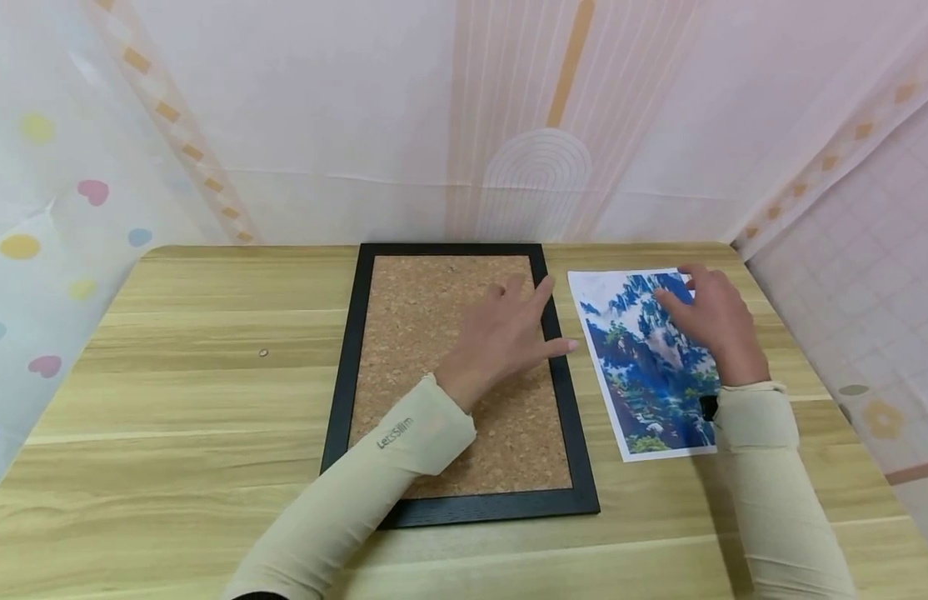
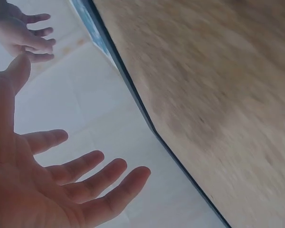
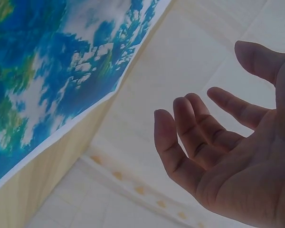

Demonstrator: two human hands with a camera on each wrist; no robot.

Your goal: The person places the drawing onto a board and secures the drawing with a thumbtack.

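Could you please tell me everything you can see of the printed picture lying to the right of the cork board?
The printed picture is a white-bordered paper sheet showing blue-green mountains and white cloud. It lies flat, slightly skewed, on the wooden table, apart from the black-framed cork board. The right hand hovers over its upper right part with relaxed fingers; contact cannot be told.

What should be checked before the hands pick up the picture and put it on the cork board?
1. Blue mountain picture print lies flat on the wooden table: ok.
2. Black-framed cork board lies flat, with cork showing: ok.
3. Right hand is over the print and holds nothing: ok.
4. Left hand is open above the board: ok.
5. Right hand touching the print: cannot tell.
6. Print fits inside the frame: cannot tell.
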